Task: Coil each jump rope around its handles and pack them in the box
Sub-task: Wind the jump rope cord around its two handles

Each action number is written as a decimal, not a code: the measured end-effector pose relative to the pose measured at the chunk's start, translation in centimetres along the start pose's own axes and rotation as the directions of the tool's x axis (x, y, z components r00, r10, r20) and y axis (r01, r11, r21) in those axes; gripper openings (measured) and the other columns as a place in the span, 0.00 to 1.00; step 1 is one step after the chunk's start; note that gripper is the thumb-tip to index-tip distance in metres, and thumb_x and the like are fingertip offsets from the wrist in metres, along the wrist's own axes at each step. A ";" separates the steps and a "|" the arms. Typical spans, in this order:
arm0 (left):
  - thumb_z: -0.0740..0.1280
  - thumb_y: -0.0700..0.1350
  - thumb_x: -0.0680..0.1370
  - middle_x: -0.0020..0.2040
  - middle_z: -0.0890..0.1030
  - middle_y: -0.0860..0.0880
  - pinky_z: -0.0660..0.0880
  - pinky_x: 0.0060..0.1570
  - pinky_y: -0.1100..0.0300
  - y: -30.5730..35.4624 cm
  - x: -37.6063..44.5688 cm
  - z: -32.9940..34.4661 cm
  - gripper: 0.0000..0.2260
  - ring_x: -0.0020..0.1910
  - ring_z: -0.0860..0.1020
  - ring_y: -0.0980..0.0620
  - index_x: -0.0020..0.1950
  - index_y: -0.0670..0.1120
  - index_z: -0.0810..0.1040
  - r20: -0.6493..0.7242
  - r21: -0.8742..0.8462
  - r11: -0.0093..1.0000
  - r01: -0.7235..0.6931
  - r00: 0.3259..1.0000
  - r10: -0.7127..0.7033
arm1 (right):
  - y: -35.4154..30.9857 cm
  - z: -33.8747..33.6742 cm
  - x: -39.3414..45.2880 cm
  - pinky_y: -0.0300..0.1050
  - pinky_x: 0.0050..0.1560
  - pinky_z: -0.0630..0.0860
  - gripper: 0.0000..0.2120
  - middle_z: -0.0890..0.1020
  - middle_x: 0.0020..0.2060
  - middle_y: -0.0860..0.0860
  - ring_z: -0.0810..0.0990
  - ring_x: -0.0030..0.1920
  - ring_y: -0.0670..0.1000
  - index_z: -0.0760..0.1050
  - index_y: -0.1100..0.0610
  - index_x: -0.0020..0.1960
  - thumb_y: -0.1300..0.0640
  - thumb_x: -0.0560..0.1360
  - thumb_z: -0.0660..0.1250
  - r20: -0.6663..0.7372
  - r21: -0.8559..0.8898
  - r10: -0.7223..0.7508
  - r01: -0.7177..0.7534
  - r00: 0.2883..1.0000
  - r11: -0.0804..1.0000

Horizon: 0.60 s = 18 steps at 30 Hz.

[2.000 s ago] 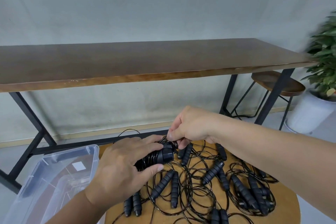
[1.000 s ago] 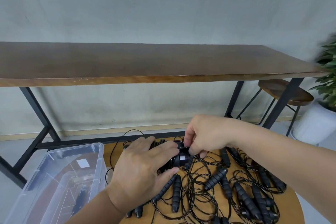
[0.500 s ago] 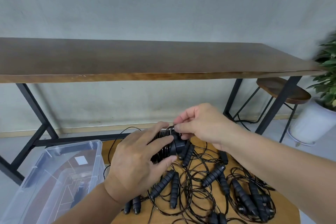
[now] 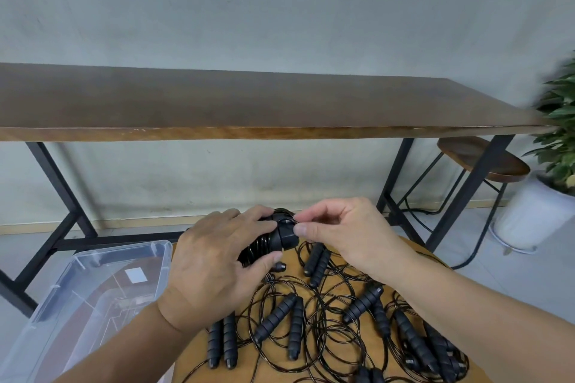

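Head view, hands: we see the left hand curled round a coiled jump rope, gripping its paired handles; the right hand pinches the cord's end at the bundle's right tip, fingers bent, thumb forward.
Head view, bundle axis: it lies between the two hands, raised off the desk; its long axis slants from lower left to upper right, the capped end pointing toward the right hand.
Head view, progress: we judge this rope nearly wound, the tail being tucked; below and right of the hands many loose ropes sprawl uncoiled.
Head view, box: the clear box sits left of the left hand; its contents we cannot make out; most of the job remains.
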<state>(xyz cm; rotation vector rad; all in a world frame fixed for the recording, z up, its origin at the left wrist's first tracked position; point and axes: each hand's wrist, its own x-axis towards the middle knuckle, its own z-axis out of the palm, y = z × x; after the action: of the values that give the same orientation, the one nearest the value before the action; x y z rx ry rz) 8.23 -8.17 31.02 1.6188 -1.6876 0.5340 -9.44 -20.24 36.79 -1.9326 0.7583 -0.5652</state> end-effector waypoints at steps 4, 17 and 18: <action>0.71 0.57 0.74 0.60 0.82 0.54 0.78 0.43 0.52 0.2 -0.4 0.1 0.17 0.47 0.82 0.50 0.55 0.47 0.84 -0.023 0.015 0.999 -0.030 0.999 0.030 | -0.1 -0.5 -0.1 0.43 0.53 0.81 0.07 0.87 0.43 0.47 0.86 0.44 0.48 0.85 0.49 0.49 0.58 0.73 0.73 0.071 0.135 0.101 -0.110 0.992 0.985; 0.73 0.57 0.75 0.61 0.82 0.51 0.78 0.49 0.51 1.1 -1.2 1.2 0.16 0.51 0.81 0.45 0.57 0.49 0.82 0.064 0.111 0.977 -0.183 0.982 0.176 | -0.3 -1.1 0.9 0.35 0.30 0.79 0.10 0.82 0.33 0.56 0.81 0.29 0.47 0.79 0.67 0.52 0.66 0.72 0.74 0.241 0.280 0.514 -0.566 0.823 0.775; 0.73 0.56 0.75 0.61 0.81 0.51 0.78 0.49 0.50 1.2 -1.3 1.3 0.16 0.51 0.81 0.45 0.57 0.49 0.81 0.067 0.116 0.974 -0.194 0.980 0.187 | -0.2 -1.0 0.9 0.36 0.29 0.79 0.09 0.82 0.31 0.55 0.80 0.28 0.47 0.79 0.66 0.51 0.67 0.72 0.73 0.245 0.263 0.529 -0.581 0.813 0.770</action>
<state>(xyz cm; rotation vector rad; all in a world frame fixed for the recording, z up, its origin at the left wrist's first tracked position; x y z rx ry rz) 6.72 -8.12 29.43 1.5778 -1.8966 0.7039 -9.43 -21.45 37.50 -1.3281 1.0127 -0.1475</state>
